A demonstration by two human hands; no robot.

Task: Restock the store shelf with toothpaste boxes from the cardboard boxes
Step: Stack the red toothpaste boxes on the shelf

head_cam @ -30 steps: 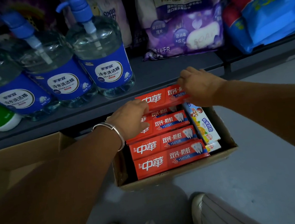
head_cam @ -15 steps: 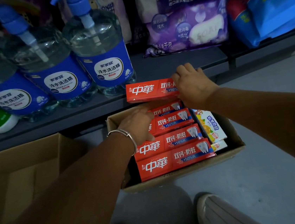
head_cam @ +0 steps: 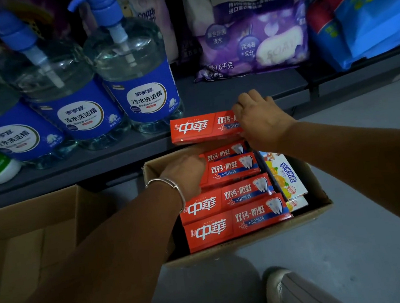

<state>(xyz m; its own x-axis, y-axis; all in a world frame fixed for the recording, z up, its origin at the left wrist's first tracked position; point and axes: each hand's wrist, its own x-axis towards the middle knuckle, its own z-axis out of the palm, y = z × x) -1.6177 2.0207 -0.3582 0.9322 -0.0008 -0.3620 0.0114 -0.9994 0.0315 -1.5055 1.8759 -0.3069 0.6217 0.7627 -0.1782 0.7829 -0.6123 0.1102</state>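
- Right hand (head_cam: 261,119) grips one end of a red toothpaste box (head_cam: 201,128), fingers curled over its top edge. The box sits level at the front lip of the shelf (head_cam: 237,92), above the carton's (head_cam: 308,216) far side; whether it rests on the lip or hangs just clear, I cannot tell.
- Left hand (head_cam: 184,175) is down in the carton on the upper red boxes (head_cam: 230,167). Fingertips are hidden behind the stack, so I cannot tell whether it grips one or only presses on it.
- Risk: the held box is caught by one end only. The free end may sag or twist out and drop back into the carton or onto the floor.
- Risk: the nearest pump bottle (head_cam: 136,83) stands just beside the free end. Sliding the box leftward may knock it; it looks top-heavy with the pump.
- Risk: the bare shelf gap is flanked by the bottles and the purple bag (head_cam: 250,33) behind. A skewed placement may leave the box overhanging the lip, where a later reach brushes it off.
- Risk: red boxes in the carton are stacked loosely, some tilted. Pulling one with the left hand may drag a neighbour or disturb the fruit-print boxes (head_cam: 284,179) alongside.
- Risk: light is dim, so edge judgement at the shelf lip is poor.
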